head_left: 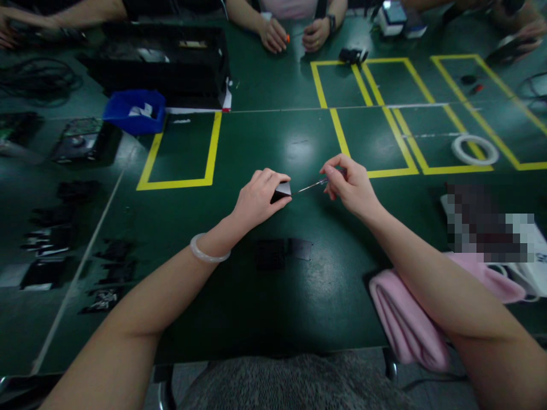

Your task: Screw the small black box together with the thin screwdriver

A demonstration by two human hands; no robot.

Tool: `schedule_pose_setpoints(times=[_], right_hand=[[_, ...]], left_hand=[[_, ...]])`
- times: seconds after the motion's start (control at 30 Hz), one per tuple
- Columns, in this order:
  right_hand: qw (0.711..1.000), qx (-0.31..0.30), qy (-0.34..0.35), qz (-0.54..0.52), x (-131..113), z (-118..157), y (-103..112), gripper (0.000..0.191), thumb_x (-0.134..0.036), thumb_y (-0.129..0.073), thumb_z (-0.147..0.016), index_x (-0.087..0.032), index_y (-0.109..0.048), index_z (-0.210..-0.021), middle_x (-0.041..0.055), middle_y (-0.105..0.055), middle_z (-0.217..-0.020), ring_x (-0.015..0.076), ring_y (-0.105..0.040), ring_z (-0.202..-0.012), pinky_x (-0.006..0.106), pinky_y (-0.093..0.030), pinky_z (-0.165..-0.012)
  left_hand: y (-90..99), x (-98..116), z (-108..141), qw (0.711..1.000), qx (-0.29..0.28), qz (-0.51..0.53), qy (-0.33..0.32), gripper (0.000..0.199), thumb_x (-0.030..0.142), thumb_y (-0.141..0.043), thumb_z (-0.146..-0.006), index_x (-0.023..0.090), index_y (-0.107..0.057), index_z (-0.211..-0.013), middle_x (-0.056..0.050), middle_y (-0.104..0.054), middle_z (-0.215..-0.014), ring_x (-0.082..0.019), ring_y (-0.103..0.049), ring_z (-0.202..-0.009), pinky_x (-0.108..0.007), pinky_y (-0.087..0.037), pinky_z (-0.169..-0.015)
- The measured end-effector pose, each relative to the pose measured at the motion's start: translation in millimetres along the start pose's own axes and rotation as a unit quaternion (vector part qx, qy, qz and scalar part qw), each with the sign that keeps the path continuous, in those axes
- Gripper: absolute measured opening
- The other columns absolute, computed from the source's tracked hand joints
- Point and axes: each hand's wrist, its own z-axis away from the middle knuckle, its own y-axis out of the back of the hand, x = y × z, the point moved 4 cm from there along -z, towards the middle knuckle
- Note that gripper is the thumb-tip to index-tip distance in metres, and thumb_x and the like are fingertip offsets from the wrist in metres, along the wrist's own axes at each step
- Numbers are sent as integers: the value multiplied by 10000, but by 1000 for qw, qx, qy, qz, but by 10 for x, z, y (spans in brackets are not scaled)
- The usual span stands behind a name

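Note:
My left hand (262, 196), with a pale bracelet on its wrist, grips a small black part (281, 192) with a light grey face over the green table (239, 302). In my right hand (344, 182) is a thin metal screwdriver (311, 186), whose tip points left and ends close beside the black part. Whether the tip touches it cannot be made out. Nearer to me, a flat black piece (270, 254) and a smaller dark grey piece (301, 249) lie side by side on the table.
A blue bin (135, 112) stands before a large black box (166, 68) at the back left. Black parts (49, 239) lie left. A white tape roll (474, 150) and pink cloth (410, 319) are right. Across the table, a person's hands (273, 37) hold something orange.

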Motion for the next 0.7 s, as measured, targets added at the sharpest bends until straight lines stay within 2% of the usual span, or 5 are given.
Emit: schedule_pose_setpoints(times=[0.17, 0.37, 0.5, 0.6, 0.7], right_hand=[[999, -1, 8, -36, 7, -9, -12, 308, -554, -672, -944, -261, -581, -972, -93, -508, -491, 126, -510, -422, 300, -490, -506], [1000, 0, -6, 0, -10, -5, 11, 302, -514, -628, -975, -243, -600, -845, -76, -487, -451, 122, -506, -391, 299, -472, -488], [1000, -4, 3, -26, -17, -7, -5, 236, -482, -661, -961, -258, -589, -939, -90, -495, -466, 128, -506, -407, 305, -494, -510], [999, -5, 6, -35, -18, -10, -13, 262, -511, -673, -953, -266, -579, -954, -87, -511, -486, 132, -514, -424, 309, -493, -515], [1000, -1, -4, -24, -17, -11, -3, 332, -570, -652, -955, -254, -583, -879, -85, -484, -462, 123, -496, -399, 307, -485, -500]], left_hand=[[-4, -6, 1, 1000, 1, 0, 1, 361, 309, -699, -965, 207, -582, -1290, -99, -658, -1225, -291, -590, -1148, -428, -540, -962], [-4, -9, 6, 1000, 3, 6, -2, 361, 309, -697, -969, 194, -586, -1293, -107, -657, -1230, -296, -590, -1152, -430, -539, -956], [-2, -4, 6, 1000, 5, 5, -5, 364, 311, -694, -971, 193, -582, -1297, -108, -657, -1232, -295, -590, -1150, -430, -535, -961], [-1, -4, 5, 1000, 5, 4, -3, 367, 311, -698, -967, 202, -580, -1297, -105, -656, -1233, -294, -589, -1146, -429, -535, -956], [1, -3, 4, 1000, 2, 4, -2, 368, 310, -702, -967, 198, -583, -1297, -106, -658, -1234, -295, -590, -1150, -428, -536, -957]])
